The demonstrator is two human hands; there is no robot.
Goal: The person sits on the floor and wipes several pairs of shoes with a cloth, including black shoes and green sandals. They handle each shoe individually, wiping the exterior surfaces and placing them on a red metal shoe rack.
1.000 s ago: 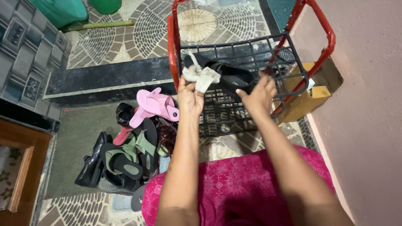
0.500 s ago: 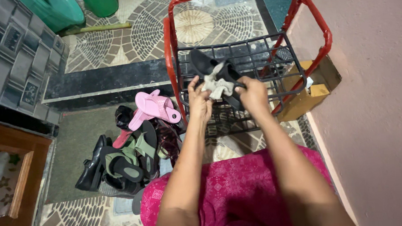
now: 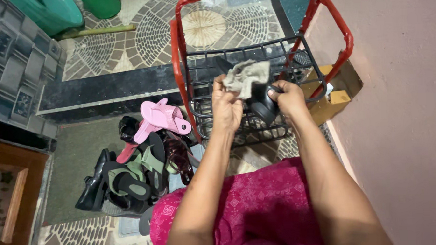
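Black shoe point(image 3: 262, 102) sits clamped in your right hand point(image 3: 288, 97); left hand point(image 3: 227, 105) grips the rag point(image 3: 245, 75). Loosen up and it may drop onto the rack point(image 3: 254, 52).

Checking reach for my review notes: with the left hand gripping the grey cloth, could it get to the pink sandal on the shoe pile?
Probably yes. The pink sandal lies on top of the shoe pile, uncovered, just left of the left hand, outside the rack's red frame. But that hand is full with the grey cloth.
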